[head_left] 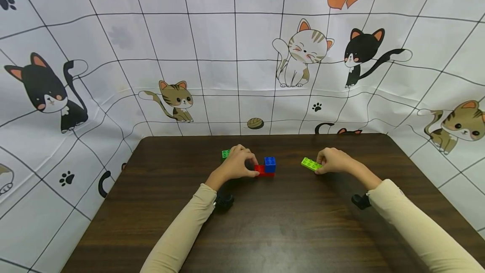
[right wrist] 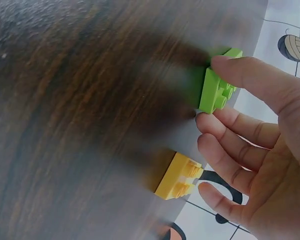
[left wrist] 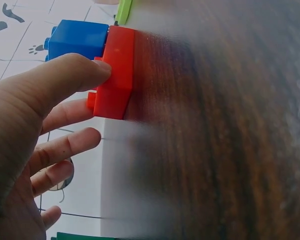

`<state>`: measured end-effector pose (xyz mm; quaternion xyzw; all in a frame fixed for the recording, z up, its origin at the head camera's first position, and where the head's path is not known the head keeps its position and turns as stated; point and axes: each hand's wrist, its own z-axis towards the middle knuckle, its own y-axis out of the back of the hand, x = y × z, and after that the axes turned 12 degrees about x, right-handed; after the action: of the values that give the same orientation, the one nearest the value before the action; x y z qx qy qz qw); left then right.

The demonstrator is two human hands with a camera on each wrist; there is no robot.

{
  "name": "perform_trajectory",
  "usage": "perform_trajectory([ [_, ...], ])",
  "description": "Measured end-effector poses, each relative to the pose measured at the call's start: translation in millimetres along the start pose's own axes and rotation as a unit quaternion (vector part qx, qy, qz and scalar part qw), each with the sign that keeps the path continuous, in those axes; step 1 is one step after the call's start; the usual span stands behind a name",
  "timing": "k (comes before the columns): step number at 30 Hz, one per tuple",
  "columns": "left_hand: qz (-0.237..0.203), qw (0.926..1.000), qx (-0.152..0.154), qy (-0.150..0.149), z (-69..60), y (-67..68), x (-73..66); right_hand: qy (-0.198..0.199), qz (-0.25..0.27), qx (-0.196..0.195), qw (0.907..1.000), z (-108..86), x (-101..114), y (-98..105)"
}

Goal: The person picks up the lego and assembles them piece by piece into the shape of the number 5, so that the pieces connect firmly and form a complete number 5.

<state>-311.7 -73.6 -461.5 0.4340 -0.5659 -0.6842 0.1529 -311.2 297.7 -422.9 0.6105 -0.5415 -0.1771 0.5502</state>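
Pinching red brick (head_left: 260,170) on worktop (head_left: 288,226) with left hand (head_left: 238,163), blue brick (head_left: 270,164) atop its right end, green brick (head_left: 225,153) just left | pinching lime brick (head_left: 310,164) by its right end with right hand (head_left: 334,161), well right of red brick, near yellow brick (right wrist: 174,177)

left hand (head_left: 236,163) pinches red brick (head_left: 261,169) | right hand (head_left: 334,161) pinches lime brick (head_left: 310,164)

The person's cream-sleeved left arm (head_left: 179,228) and right arm (head_left: 420,226) reach forward. The left hand (head_left: 238,163) pinches with thumb (left wrist: 75,72) and index finger (left wrist: 67,114), other fingers (left wrist: 65,149) spread; the right hand (head_left: 334,161) pinches too.
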Motion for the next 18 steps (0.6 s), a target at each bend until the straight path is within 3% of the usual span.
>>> perform_trajectory([
  [12,-0.002,1.0000,-0.001,0.000,-0.6,-1.8,0.1,0.051,0.025,0.044,0.9974,1.7,6,11],
  [18,-0.002,1.0000,-0.006,-0.006,-0.7,-0.7,0.8,0.056,0.042,0.065,0.9954,1.4,11,25],
])
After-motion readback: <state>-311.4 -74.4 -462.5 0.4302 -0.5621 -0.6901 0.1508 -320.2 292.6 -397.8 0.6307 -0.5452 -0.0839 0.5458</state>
